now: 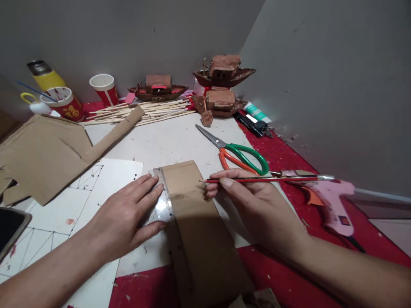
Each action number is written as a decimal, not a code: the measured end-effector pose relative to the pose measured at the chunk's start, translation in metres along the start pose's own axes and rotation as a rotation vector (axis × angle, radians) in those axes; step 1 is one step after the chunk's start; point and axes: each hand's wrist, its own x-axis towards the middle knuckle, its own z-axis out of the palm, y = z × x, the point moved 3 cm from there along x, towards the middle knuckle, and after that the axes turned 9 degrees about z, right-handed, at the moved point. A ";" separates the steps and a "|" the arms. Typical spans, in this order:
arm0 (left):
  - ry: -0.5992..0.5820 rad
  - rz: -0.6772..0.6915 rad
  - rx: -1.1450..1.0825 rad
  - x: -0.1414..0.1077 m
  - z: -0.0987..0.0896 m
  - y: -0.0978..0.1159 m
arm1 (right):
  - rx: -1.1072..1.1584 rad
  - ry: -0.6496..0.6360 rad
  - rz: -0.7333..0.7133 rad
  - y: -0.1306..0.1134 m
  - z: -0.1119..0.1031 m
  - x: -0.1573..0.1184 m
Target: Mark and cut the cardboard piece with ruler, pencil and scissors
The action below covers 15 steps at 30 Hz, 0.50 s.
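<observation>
A long strip of brown cardboard [205, 226] lies in front of me, running toward the near edge of the view. Along its left side rests a clear ruler [164, 201]. My left hand [135, 209] lies on the ruler's left edge, fingers stretched out and pressing down. Between the thumb and fingers of my right hand [244, 192] is a red and black pencil [257, 180], held nearly level. Its tip points left, just above the cardboard's right part. Green-and-orange-handled scissors [234, 152] lie just beyond my right hand.
Model boats [221, 102] and wooden sticks [144, 110] lie at the back. A pink glue gun [337, 205] is at right. Cut cardboard [48, 149], a drawing sheet [80, 205] and a phone [11, 231] are at left. Paper cups [107, 95] stand behind.
</observation>
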 end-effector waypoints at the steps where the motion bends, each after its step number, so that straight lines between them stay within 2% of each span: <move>1: 0.002 0.006 0.006 0.001 0.001 0.001 | 0.013 -0.010 0.021 0.001 0.000 -0.002; 5: -0.007 0.030 0.034 0.014 0.000 0.006 | 0.078 -0.020 0.055 0.002 0.001 0.000; 10: -0.074 0.036 0.061 0.042 -0.003 0.014 | 0.232 -0.042 0.074 0.000 -0.001 0.008; 15: -0.124 0.025 0.052 0.065 0.000 0.019 | 0.278 -0.087 0.079 -0.002 -0.004 0.009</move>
